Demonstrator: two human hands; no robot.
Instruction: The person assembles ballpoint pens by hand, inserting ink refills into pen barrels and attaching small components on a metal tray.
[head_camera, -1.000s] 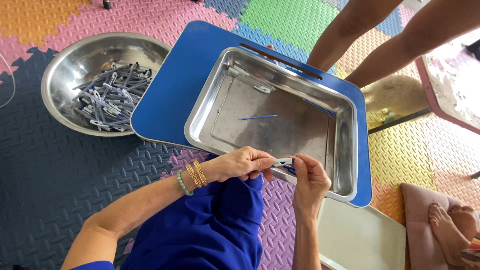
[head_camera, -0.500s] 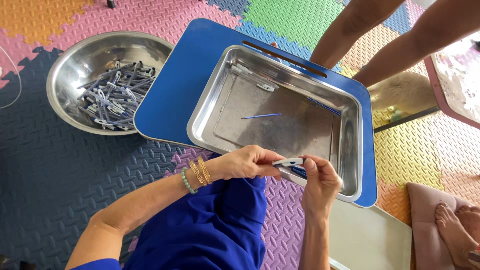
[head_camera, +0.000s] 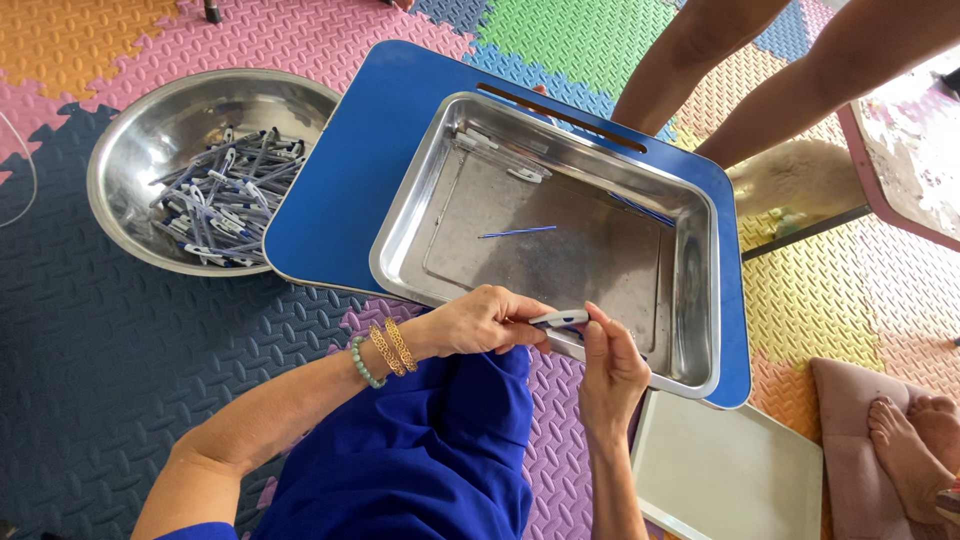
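Note:
My left hand (head_camera: 482, 320) and my right hand (head_camera: 611, 364) meet at the near rim of a rectangular steel tray (head_camera: 400, 240). Together they pinch a small white and blue pen part (head_camera: 560, 319) between the fingertips. The left wrist wears gold bangles and a green bead bracelet. Inside the tray lies a thin blue pen refill (head_camera: 516, 232), with a few more pen pieces along its far wall. The tray rests on a blue lap table (head_camera: 340, 190).
A round steel bowl (head_camera: 130, 140) holding several blue and white pen parts sits at the left on coloured foam floor mats. Another person's legs (head_camera: 700, 50) stand beyond the tray. A white tray (head_camera: 725, 470) and another person's foot (head_camera: 915, 450) lie at the lower right.
Both hands stay at the tray's near rim with the pen part. The fingers have shifted slightly on it. The view has drifted a little.

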